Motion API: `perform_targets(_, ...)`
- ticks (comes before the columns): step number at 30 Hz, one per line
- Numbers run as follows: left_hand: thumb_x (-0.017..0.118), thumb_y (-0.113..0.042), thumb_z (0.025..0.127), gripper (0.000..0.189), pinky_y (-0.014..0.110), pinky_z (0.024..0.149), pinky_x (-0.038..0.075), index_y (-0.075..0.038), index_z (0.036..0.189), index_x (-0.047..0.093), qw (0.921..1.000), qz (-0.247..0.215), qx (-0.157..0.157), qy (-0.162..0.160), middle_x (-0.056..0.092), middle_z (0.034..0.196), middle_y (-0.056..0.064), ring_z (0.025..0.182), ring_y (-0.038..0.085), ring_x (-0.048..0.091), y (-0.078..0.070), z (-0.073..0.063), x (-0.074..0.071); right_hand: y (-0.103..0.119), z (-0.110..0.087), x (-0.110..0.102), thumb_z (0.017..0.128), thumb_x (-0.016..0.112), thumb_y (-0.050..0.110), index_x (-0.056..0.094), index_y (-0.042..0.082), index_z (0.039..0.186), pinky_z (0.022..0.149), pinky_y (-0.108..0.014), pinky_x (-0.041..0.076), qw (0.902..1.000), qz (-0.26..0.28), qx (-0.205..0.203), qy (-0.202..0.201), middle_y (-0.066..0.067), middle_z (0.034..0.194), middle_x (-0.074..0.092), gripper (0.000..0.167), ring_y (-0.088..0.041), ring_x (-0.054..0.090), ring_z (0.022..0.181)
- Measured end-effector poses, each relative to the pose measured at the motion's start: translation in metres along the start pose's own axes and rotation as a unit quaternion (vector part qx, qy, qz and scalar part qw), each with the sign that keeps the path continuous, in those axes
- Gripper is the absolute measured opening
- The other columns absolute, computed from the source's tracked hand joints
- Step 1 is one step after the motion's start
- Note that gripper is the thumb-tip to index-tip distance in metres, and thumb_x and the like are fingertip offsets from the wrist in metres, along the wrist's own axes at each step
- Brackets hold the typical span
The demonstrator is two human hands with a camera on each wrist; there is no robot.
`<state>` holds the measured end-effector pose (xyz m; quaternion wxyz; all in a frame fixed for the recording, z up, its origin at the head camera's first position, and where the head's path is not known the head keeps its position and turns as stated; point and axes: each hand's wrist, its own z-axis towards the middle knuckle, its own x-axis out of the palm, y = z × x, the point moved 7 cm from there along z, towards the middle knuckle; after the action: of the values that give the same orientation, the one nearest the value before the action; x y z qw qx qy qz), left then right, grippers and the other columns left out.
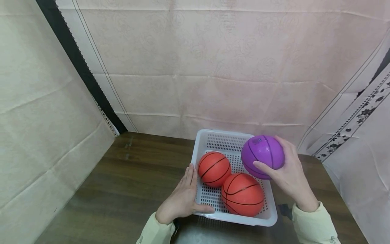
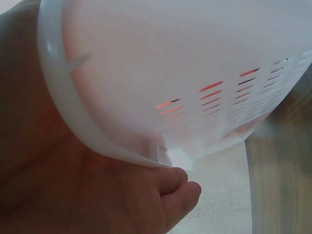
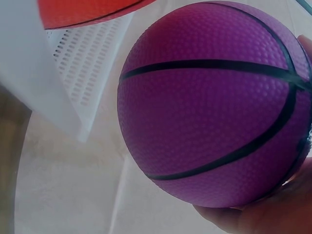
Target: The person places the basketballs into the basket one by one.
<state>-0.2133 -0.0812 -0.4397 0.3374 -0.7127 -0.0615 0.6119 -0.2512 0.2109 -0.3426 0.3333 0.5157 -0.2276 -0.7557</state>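
Observation:
My right hand (image 1: 290, 169) holds a purple toy basketball (image 1: 262, 157) with black lines, thumb on its near side and fingers around its right side. In the head view the ball is over the right part of a white plastic basket (image 1: 263, 222). My left hand (image 1: 182, 200) rests against the basket's near left corner. Its fingers lie straight along the left side, and the thumb stretches over the front rim. Inside the basket sit a smaller orange basketball (image 1: 214, 169) at the left and a larger orange basketball (image 1: 242, 195) near the front. The right wrist view shows the purple ball close up.
The basket stands on a dark wooden table (image 1: 122, 183). Pale cloth curtains (image 1: 213, 67) hang behind the table and at both sides. A dark patch (image 1: 285, 210) marks the tabletop right of the basket.

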Motion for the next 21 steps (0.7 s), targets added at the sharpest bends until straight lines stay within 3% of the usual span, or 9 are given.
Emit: perform_targets(21,0.075,-0.069,0.067,0.135,0.053,0.114,0.018,0.001,0.154,-0.001,1.0,-0.001,0.006,-0.004,-0.007,0.161,0.019,0.147,0.035,-0.001,-0.002,-0.002,-0.001,0.003,0.007,0.016,0.074,0.083,0.045,0.032,0.028,0.149,0.08,-0.065,0.048,0.9995,0.009,-0.022,0.021,-0.01,0.142,0.036,0.093,-0.038,0.048,0.115)
